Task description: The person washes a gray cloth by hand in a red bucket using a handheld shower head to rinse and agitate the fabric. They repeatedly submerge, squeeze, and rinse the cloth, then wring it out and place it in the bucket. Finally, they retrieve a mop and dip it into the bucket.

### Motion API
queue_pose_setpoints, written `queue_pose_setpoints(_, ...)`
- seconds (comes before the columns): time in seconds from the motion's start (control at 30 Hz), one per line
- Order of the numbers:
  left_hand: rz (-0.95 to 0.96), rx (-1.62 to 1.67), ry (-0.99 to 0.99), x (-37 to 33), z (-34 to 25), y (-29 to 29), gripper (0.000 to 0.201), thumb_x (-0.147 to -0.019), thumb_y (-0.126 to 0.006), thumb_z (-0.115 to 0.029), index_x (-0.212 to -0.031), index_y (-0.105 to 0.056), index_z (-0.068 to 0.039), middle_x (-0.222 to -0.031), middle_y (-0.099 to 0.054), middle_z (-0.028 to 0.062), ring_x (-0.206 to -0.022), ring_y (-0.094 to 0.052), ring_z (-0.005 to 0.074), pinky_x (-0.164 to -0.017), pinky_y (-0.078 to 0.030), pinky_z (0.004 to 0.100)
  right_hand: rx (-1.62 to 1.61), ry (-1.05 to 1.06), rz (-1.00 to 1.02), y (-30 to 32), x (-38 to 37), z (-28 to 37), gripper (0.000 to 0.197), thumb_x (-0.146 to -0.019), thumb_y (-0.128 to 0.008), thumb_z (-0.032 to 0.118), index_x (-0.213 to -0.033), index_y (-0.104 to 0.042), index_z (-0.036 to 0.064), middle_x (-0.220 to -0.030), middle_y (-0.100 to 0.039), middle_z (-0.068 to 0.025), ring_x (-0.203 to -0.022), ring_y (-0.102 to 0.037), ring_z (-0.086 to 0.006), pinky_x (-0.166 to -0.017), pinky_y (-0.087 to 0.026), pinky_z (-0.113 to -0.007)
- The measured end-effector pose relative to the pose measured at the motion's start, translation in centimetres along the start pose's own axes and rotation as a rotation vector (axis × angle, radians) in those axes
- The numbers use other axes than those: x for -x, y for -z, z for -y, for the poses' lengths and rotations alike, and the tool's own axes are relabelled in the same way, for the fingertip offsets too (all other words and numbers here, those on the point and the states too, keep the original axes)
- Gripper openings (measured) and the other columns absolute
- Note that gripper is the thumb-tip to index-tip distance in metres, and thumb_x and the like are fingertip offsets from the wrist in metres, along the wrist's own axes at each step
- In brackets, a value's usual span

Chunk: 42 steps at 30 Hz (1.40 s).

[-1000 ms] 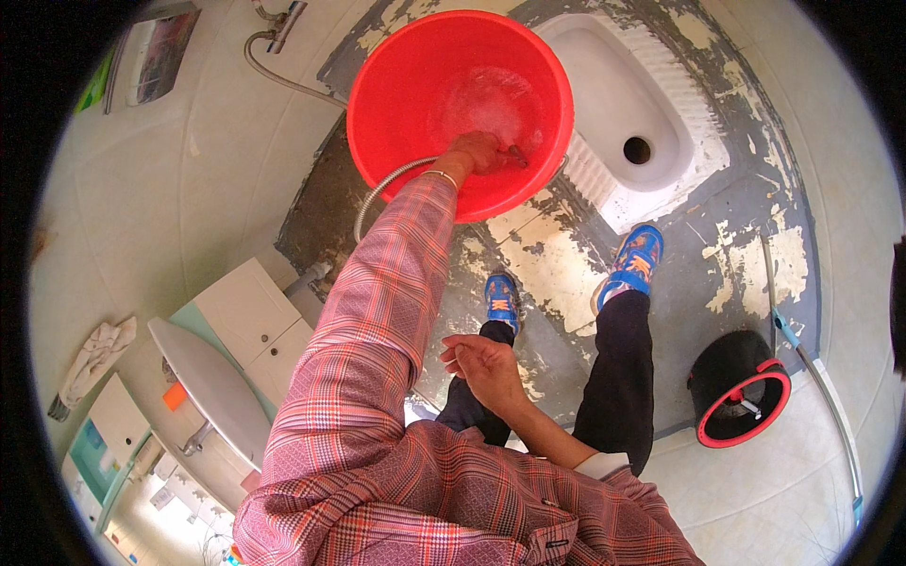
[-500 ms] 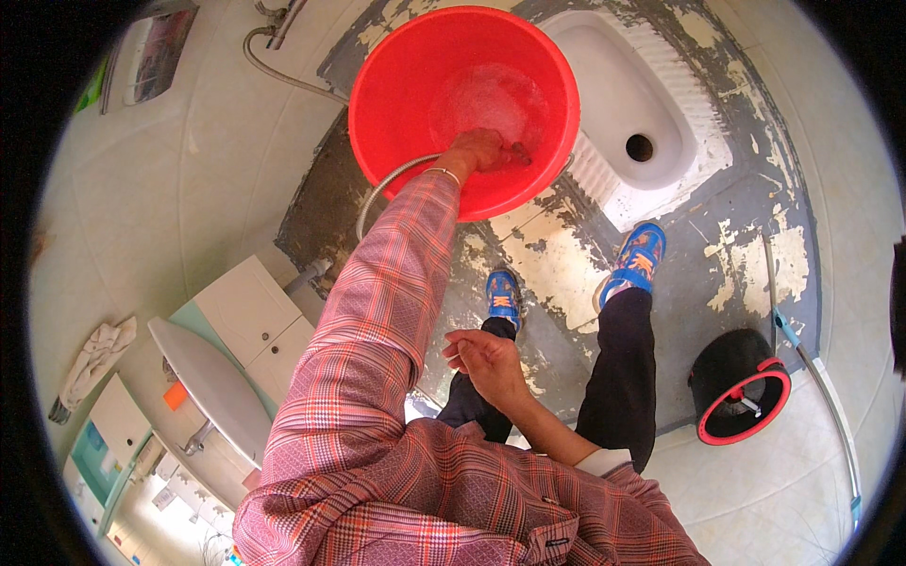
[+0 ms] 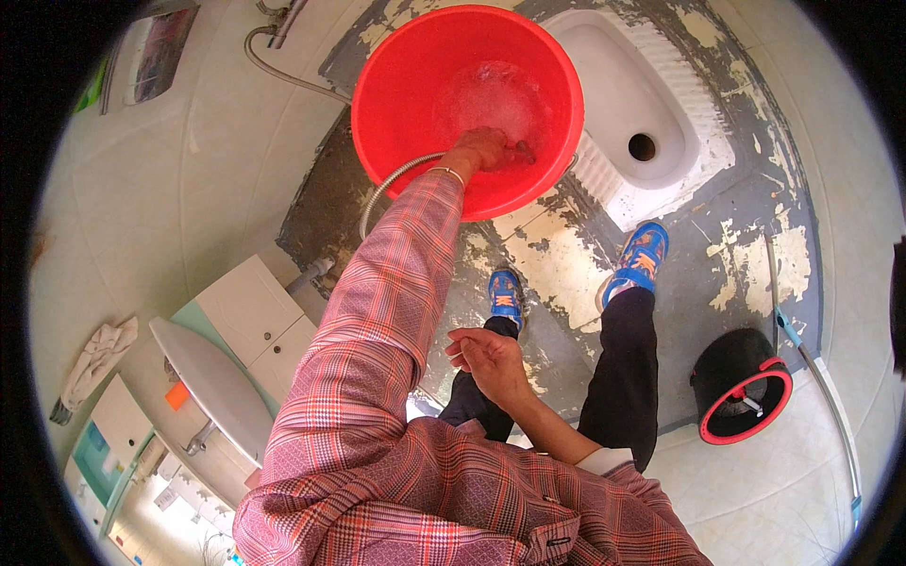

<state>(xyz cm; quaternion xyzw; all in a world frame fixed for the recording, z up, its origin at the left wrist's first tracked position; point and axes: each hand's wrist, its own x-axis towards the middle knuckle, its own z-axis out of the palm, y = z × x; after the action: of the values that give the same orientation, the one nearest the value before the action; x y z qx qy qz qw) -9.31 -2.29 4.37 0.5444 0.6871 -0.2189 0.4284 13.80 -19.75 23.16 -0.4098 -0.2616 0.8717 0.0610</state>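
My left hand (image 3: 484,149) reaches down inside a large red tub (image 3: 401,71), its fingers closed. A flexible metal shower hose (image 3: 385,191) loops over the tub's near rim and runs under my wrist to that hand, which seems wrapped round its end; the end itself is blurred and partly hidden. Frothy water (image 3: 495,99) churns in the tub just beyond my fingers. In front of my body hangs my right hand (image 3: 486,360), fingers curled in against the thumb, with nothing visible in it.
A white squat toilet (image 3: 651,104) adjoins the tub on the right. A black bucket with a red rim (image 3: 741,387) and a long pole (image 3: 830,401) are at the right. At left stand a white washbasin (image 3: 212,391) and cabinet (image 3: 250,311). The grey floor (image 3: 566,368) is peeling.
The view has shifted very slightly. The froth in the tub has changed shape; both hands keep their places.
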Motion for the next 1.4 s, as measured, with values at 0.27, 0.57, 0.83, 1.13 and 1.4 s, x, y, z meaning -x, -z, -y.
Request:
queue_pose_setpoints(0.27, -0.036, -0.012, -0.005, 0.4, -0.2, 0.2, 0.045, -0.08, -0.047, -0.045, -0.107, -0.06, -0.012, -0.11, -0.057, 0.016, -0.103, -0.053, 0.0321, -0.087, -0.042, 0.0421, -0.042, -0.044, 0.02, 0.0, 0.1, 0.0, 0.021, -0.091, -0.044, 0.01, -0.101, -0.059, 0.0, -0.082, -0.063, -0.0067, -0.068, -0.058, -0.0102, -0.062, -0.047, -0.021)
queue_pose_setpoints(0.57, 0.025, -0.001, -0.009, 1.1, -0.8, 1.1, 0.041, -0.081, -0.048, -0.041, -0.108, -0.059, -0.012, -0.11, -0.057, 0.0156, -0.103, -0.053, 0.0315, -0.086, -0.042, 0.0421, -0.019, -0.031, 0.033, 0.0, 0.1, -0.2, 0.021, -0.091, -0.044, 0.011, -0.102, -0.058, 0.0001, -0.082, -0.062, -0.0064, -0.069, -0.058, -0.0102, -0.063, -0.047, -0.021)
queue_pose_setpoints(0.83, 0.016, 0.037, -0.005, 0.7, 1.0, 0.4, 0.055, -0.077, -0.047, -0.059, -0.11, -0.059, -0.017, -0.112, -0.056, 0.0148, -0.105, -0.052, 0.0308, -0.09, -0.039, 0.0387, -0.018, -0.035, 0.047, -0.4, 0.3, -0.1, 0.021, -0.091, -0.043, 0.009, -0.101, -0.058, 0.0002, -0.082, -0.062, -0.0065, -0.069, -0.058, -0.0103, -0.063, -0.047, -0.021)
queue_pose_setpoints(1.13, 0.032, 0.074, 0.01, 1.4, -0.3, 1.3, 0.058, -0.078, -0.045, -0.059, -0.105, -0.061, -0.01, -0.111, -0.056, 0.016, -0.105, -0.052, 0.0318, -0.089, -0.04, 0.0401, -0.005, -0.033, 0.031, -0.3, 0.2, 0.0, 0.021, -0.091, -0.043, 0.01, -0.101, -0.058, -0.0003, -0.082, -0.063, -0.0067, -0.069, -0.058, -0.0106, -0.063, -0.047, -0.022)
queue_pose_setpoints(1.4, 0.041, 0.085, -0.03, 3.5, -2.2, 3.2, 0.055, -0.08, -0.045, -0.055, -0.103, -0.062, -0.008, -0.112, -0.055, 0.017, -0.105, -0.052, 0.0319, -0.088, -0.041, 0.0407, 0.012, -0.039, 0.017, -0.1, 0.2, 0.1, 0.021, -0.091, -0.043, 0.01, -0.101, -0.059, 0.0004, -0.082, -0.063, -0.0063, -0.069, -0.058, -0.0102, -0.063, -0.047, -0.021)
